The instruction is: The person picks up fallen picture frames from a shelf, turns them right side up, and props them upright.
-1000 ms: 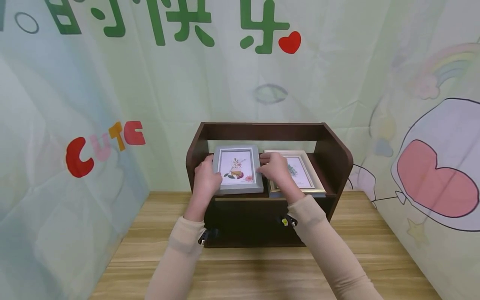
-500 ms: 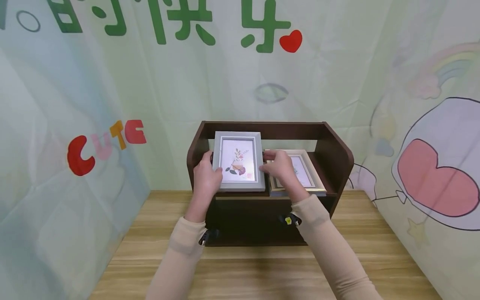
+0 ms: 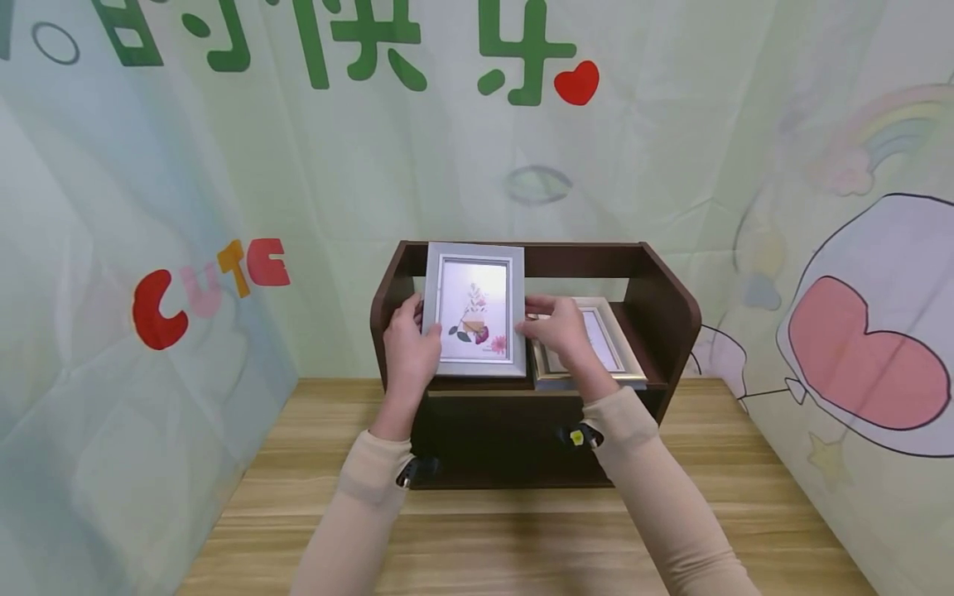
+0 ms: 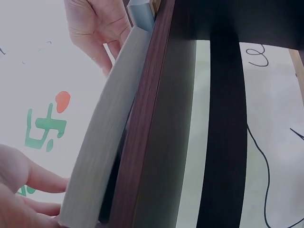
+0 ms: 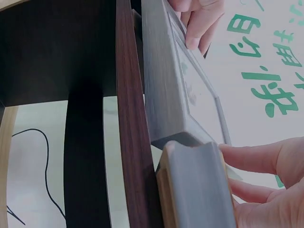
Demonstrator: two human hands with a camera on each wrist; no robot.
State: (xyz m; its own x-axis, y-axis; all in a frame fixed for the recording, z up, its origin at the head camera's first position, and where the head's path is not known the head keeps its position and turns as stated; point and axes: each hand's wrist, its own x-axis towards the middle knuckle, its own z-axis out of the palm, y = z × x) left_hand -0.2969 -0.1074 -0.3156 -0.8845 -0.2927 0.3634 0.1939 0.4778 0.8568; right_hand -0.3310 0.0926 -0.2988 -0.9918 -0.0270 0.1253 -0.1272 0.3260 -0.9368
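A grey picture frame (image 3: pixel 479 369) with a pressed-flower picture leans back on the upper shelf of a dark brown rack (image 3: pixel 522 462), its far end raised. My left hand (image 3: pixel 411 352) grips its left side, thumb on the front face and fingers round the edge. On the opposite side my right hand (image 3: pixel 557 329) pinches the frame's right edge. A gold-and-silver picture frame (image 3: pixel 632 364) lies flat on the shelf beneath my right wrist. In the right wrist view the grey frame (image 5: pixel 164 80) stands tilted above the shelf board.
The rack stands on a wood-grain table (image 3: pixel 477 542) against a printed cloth backdrop (image 3: pixel 358 182). Its right side panel (image 3: pixel 674 323) rises beside the gold-and-silver frame. A back rail (image 3: pixel 581 261) runs behind both frames.
The grey frame has tilted up from nearly flat, its far end rising while the near edge stays by the shelf front. Both hands keep their hold, and the gold-and-silver frame stays put.
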